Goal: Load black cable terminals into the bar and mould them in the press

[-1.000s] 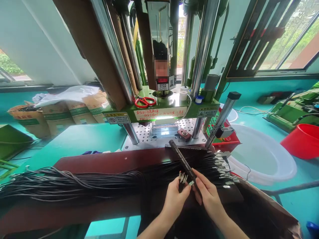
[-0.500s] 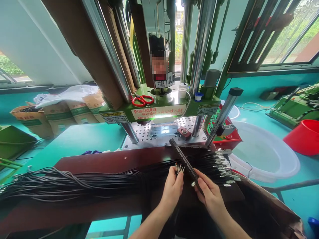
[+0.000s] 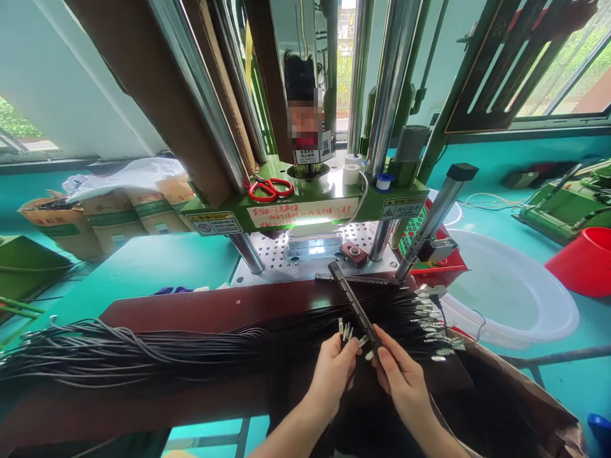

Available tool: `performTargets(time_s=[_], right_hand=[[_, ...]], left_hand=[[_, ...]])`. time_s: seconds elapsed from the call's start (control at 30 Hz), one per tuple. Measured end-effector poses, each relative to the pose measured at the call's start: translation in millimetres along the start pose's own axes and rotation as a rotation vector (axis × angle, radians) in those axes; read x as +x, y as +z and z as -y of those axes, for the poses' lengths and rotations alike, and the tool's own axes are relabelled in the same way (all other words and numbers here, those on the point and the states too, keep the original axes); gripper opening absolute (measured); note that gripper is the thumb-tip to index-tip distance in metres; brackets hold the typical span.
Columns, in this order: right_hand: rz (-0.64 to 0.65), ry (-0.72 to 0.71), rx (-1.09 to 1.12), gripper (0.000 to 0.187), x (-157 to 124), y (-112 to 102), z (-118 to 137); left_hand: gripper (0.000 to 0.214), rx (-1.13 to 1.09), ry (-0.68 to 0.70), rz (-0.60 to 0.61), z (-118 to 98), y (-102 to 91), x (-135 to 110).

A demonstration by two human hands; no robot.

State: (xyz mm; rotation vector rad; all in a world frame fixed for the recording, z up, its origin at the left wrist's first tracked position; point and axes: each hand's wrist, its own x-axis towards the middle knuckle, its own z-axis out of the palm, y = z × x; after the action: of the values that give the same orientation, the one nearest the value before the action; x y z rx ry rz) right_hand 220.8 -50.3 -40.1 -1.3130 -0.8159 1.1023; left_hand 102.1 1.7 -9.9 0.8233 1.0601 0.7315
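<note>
My left hand (image 3: 334,369) is closed around several cables whose metal connectors (image 3: 345,330) stick up past the fingers. Beside it, my right hand (image 3: 401,376) grips the lower end of a long dark slotted bar (image 3: 354,304), which slants up and away to the left. Small metal connectors lie at the bar's lower left edge, close to my left thumb; whether they sit in its slots I cannot tell. Behind the bar's upper end, a second dark bar (image 3: 329,278) lies along the edge of the perforated metal plate (image 3: 274,268).
A green press (image 3: 214,207) with steel columns stands ahead, red scissors (image 3: 270,189) on its ledge. A bundle of black cables (image 3: 143,346) lies at left; more connector ends (image 3: 432,324) lie at right. A white tub (image 3: 506,286) and red bucket (image 3: 585,261) stand further right.
My left hand has moved slightly right and down, bringing its thumb and a connector closer to the bar. My right hand still holds the bar. The view has shifted slightly.
</note>
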Motion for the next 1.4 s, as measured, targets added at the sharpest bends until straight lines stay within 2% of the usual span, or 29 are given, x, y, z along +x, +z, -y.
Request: performTargets(time_s=[0.17, 0.27, 0.4, 0.5, 0.6, 0.73, 0.83, 1.2, 1.4], right_hand=[[0.008, -0.100, -0.162, 0.046, 0, -2, -1], [0.036, -0.119, -0.181, 0.045, 1, -2, 0], [0.054, 0.001, -0.013, 0.044, 4, -4, 0], [0.030, 0.114, 0.129, 0.044, 4, -7, 0], [0.006, 0.151, 0.186, 0.044, 4, -8, 2], [0.019, 0.146, 0.178, 0.042, 3, -7, 4], [0.052, 0.121, 0.161, 0.037, 3, -8, 1], [0.057, 0.068, 0.073, 0.043, 0, -9, -3], [0.097, -0.067, -0.161, 0.048, 1, -7, -1]], left_hand=[[0.035, 0.009, 0.067, -0.016, 5, -2.9, 2], [0.034, 0.021, 0.103, -0.015, 7, -4.2, 2], [0.033, 0.044, 0.218, -0.013, -1, -6.9, -1], [0.031, -0.118, 0.301, -0.075, -14, -11.2, -4], [0.031, -0.242, 0.219, -0.079, -21, -14.3, -4], [0.036, -0.107, 0.041, 0.017, -15, -11.0, -3], [0.036, -0.033, -0.009, 0.059, -11, -6.8, -1], [0.033, -0.047, 0.002, -0.012, -16, -2.4, -3], [0.029, 0.013, 0.100, -0.078, -9, -5.3, 2]])
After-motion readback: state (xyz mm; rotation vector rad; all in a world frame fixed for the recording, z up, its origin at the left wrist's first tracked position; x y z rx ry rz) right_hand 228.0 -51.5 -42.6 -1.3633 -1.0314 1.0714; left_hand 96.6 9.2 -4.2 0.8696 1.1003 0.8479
